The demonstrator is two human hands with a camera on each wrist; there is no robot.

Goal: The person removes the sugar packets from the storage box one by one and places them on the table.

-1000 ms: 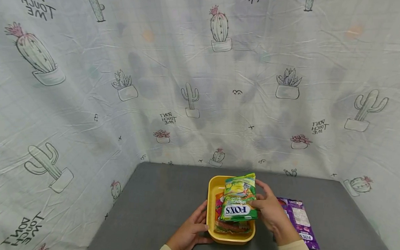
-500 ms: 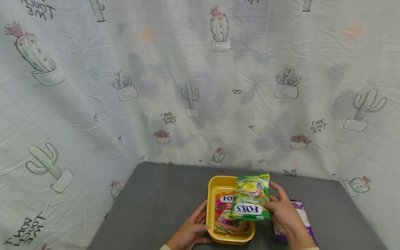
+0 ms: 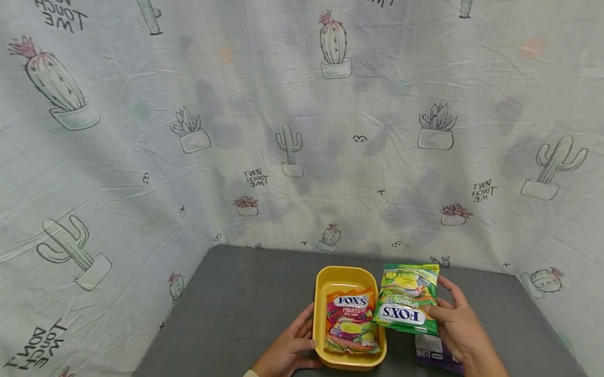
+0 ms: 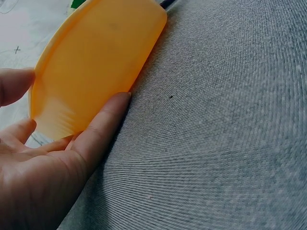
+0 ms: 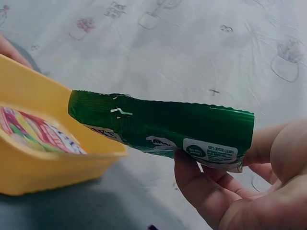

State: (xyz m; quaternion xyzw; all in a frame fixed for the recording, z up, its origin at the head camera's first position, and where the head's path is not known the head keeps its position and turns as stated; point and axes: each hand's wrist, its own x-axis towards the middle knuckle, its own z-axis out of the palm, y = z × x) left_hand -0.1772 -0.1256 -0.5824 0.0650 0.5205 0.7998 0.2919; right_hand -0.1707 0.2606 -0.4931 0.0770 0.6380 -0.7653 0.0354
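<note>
A yellow tub [image 3: 350, 361] stands on the grey table, holding a red and orange bag of Fox's fruit candy [image 3: 351, 323]. My left hand [image 3: 288, 346] grips the tub's left side, with fingertips at the rim and along the outer wall, as the left wrist view shows. Just right of the tub, my right hand [image 3: 459, 327] pinches a green Fox's Spring Tea candy bag [image 3: 407, 297] by its right edge. In the right wrist view this bag is raised and seen edge-on. Its lower left corner overlaps the tub's rim in the head view.
A purple candy bag [image 3: 433, 351] lies on the table [image 3: 248, 297], partly hidden beneath my right hand and the green bag. A pale cactus-print cloth [image 3: 305, 100] hangs behind the table and along both sides.
My right hand has carried the green bag rightward from over the tub to beside it, uncovering the fruit candy bag. My left hand has stayed at the tub.
</note>
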